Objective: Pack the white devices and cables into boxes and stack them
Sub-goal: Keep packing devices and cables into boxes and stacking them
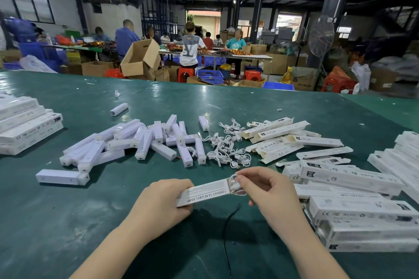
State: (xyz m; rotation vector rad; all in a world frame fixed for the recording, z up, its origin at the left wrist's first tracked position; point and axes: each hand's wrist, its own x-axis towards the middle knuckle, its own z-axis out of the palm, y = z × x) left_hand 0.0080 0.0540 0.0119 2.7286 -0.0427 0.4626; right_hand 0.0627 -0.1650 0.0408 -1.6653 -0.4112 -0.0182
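Feeding a cable into an open box end

Holding the long white box [205, 192] level above the green table [158, 244], the left hand [162, 203] wraps its grip around the closed end so the open mouth faces the other hand. The right hand [264, 186] pinches a coiled white cable [235, 184] right at that mouth, its grip clamped on the coil; whether the cable is already partly inside is hard to tell, since the fingers cover the opening.

Supplies lie in reach for a reason: loose white devices [140, 142] are heaped just beyond the hands, the spare cables [226, 145] beside them in the middle, and flat unfilled cartons [283, 133] to the right of those. Packed boxes [362, 210] pile up by the right forearm, and 1 more neat stack [25, 127] sits well apart at far left, which keeps finished work clear of the parts.
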